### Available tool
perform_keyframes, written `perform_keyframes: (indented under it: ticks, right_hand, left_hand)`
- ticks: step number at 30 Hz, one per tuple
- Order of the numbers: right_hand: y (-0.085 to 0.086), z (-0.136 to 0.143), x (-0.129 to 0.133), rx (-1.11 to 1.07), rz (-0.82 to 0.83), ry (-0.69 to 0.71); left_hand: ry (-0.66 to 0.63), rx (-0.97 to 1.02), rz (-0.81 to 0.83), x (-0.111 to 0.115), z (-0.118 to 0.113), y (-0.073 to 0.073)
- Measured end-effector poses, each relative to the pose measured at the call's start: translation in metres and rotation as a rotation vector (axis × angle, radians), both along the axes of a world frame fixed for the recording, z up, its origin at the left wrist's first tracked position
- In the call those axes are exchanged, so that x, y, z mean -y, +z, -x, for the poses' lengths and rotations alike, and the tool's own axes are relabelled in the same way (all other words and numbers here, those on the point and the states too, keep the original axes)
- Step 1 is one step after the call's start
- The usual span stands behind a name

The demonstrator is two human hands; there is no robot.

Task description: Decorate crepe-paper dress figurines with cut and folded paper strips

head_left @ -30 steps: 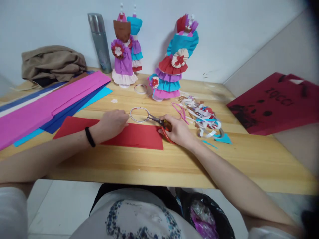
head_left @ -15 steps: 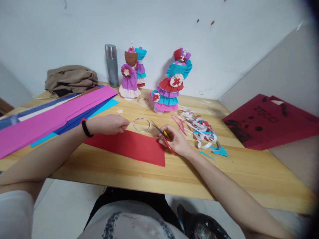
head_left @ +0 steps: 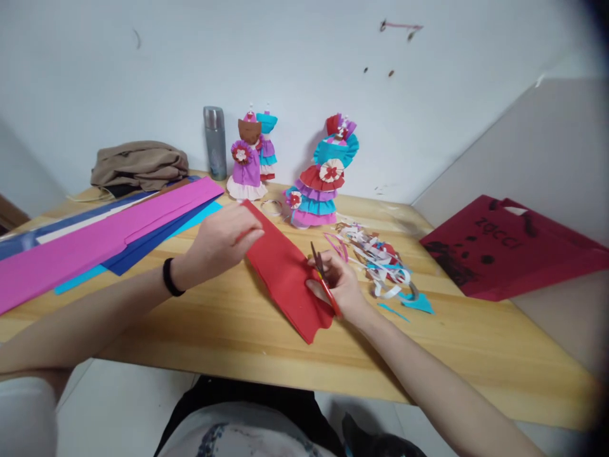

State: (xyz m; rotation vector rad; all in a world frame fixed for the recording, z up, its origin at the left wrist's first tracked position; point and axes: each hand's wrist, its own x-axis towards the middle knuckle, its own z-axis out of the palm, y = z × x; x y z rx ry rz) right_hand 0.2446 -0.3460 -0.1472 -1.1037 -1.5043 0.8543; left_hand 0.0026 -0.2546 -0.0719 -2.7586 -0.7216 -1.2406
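Observation:
A folded sheet of red crepe paper (head_left: 285, 279) lies slanted on the table, its near end wavy. My left hand (head_left: 226, 238) is curled at the paper's far left edge, thumb and fingertips closed over it. My right hand (head_left: 345, 289) holds scissors (head_left: 325, 276) with red handles, their dark blades pointing up and away. That hand's fingers also touch the right side of the red paper. Behind the paper stand figures in ruffled paper dresses, a tall tiered one (head_left: 318, 181) and a purple one (head_left: 247, 165) with another behind it.
Pink paper (head_left: 104, 231) and blue sheets (head_left: 143, 251) lie at the left. A bunched brown cloth (head_left: 140, 165) and a grey flask (head_left: 216, 143) stand by the wall. Paper scraps (head_left: 380, 260) and a red bag (head_left: 504, 254) are to the right. A thin ring (head_left: 272, 207) lies behind the paper.
The red paper has turned from lying crosswise to slanting away from me, and now covers the nearer ring. My left hand has moved with it; the scissors have tilted more upright.

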Motion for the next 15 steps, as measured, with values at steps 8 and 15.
perform_keyframes:
  ticks: [8, 15]
  right_hand:
    - [0.003, -0.003, 0.009, 0.07, -0.314, -0.126]
    - [-0.004, 0.01, 0.026, 0.093, -0.251, 0.169]
  left_hand:
    - [-0.397, -0.15, 1.599, 0.023, -0.002, -0.036]
    - [-0.734, 0.53, 1.781, 0.033, -0.028, -0.058]
